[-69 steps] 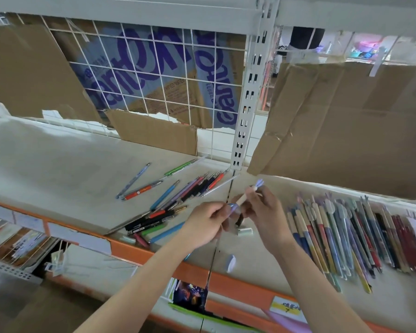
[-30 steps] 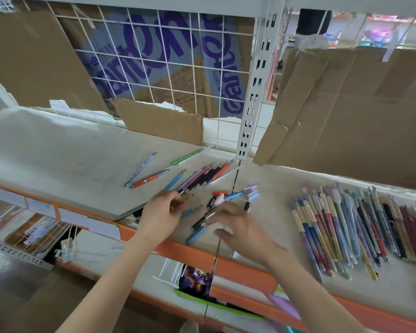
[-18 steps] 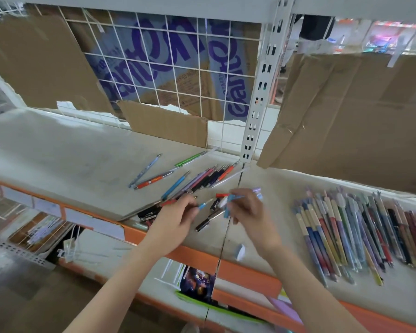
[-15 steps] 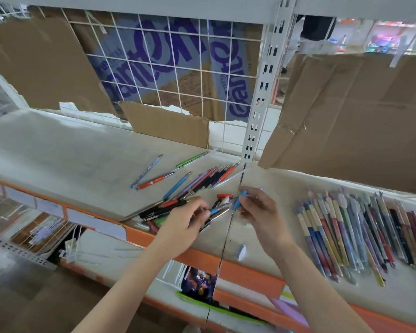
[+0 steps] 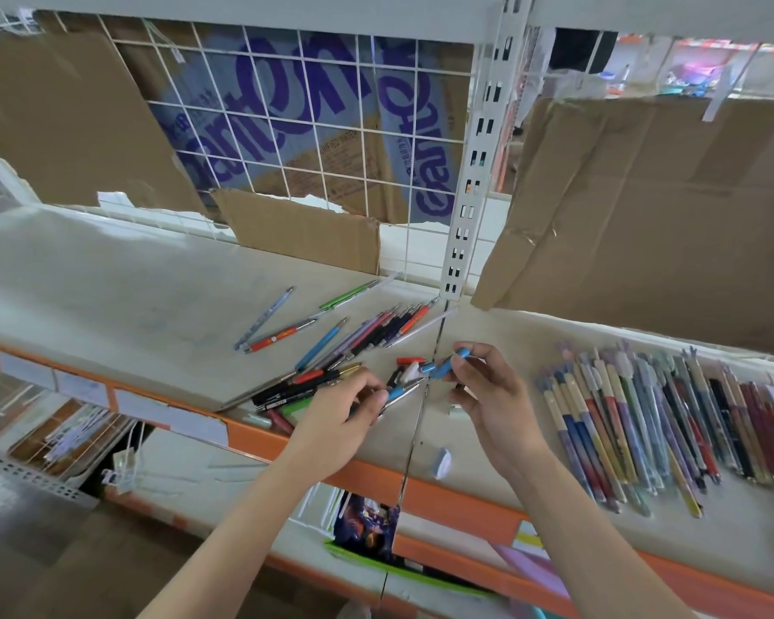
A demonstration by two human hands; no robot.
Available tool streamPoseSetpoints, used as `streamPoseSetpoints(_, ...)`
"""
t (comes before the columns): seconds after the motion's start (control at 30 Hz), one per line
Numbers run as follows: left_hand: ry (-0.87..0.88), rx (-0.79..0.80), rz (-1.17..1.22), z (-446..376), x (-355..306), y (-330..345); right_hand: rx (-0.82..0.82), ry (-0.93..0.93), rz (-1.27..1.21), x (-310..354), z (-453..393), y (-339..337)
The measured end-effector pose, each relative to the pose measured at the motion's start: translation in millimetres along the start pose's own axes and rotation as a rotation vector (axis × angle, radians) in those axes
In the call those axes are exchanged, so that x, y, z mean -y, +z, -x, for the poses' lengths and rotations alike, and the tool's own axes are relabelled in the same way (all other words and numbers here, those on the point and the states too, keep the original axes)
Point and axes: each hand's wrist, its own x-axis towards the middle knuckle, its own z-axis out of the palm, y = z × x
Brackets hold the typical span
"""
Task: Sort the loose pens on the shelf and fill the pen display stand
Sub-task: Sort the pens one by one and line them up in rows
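Loose pens (image 5: pixel 358 337) lie scattered on the white shelf (image 5: pixel 108 297) left of the upright post. My left hand (image 5: pixel 345 413) pinches a blue and silver pen (image 5: pixel 398 393) near the shelf's front edge. My right hand (image 5: pixel 488 390) holds a blue pen piece (image 5: pixel 443 364) between thumb and fingers, just above the gap between the two shelf boards. A wide row of sorted pens (image 5: pixel 671 417) lies side by side on the shelf to the right of my right hand. No pen display stand is in view.
A small pale blue cap (image 5: pixel 442 463) lies near the orange front rail (image 5: pixel 456 493). Torn cardboard sheets (image 5: pixel 653 216) hang behind the shelf against a white wire grid (image 5: pixel 313 127). A white slotted post (image 5: pixel 474 172) divides the bays. A lower shelf holds packaged goods.
Both hands dropped to the loose pile, then rose a little. My left hand took up a blue and silver pen and my right hand now holds a blue pen piece instead of the white one.
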Motion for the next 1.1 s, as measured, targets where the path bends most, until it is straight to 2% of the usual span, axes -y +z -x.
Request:
streamPoseSetpoints(0.13, -0.017, -0.015, 0.006, 2, 1, -4, 0.192, 0.006, 0.279, 4, -1, -6)
streamPoseSetpoints(0.2, -0.019, -0.019, 0.010, 2, 2, -6, 0.204, -0.008, 0.402, 4, -1, -6)
streamPoseSetpoints(0.43, -0.003, 0.008, -0.003, 0, 1, -7, 0.202, -0.047, 0.434, 6, -3, -7)
streamPoseSetpoints(0.57, 0.035, 0.023, -0.016, -2, -5, -4, 0.284, -0.037, 0.562, 6, -3, 0)
streamPoseSetpoints(0.77, 0.131, -0.135, -0.243, 2, -7, 15, 0.251, 0.060, 0.341, -5, -1, 0)
streamPoseSetpoints(0.97, 0.172, -0.239, -0.322, -3, -11, 26, 0.175, 0.114, 0.187, -5, -5, 2)
streamPoseSetpoints(1.1, 0.319, -0.263, -0.431, -8, -21, 31, 0.084, 0.119, 0.107, -5, -5, 2)
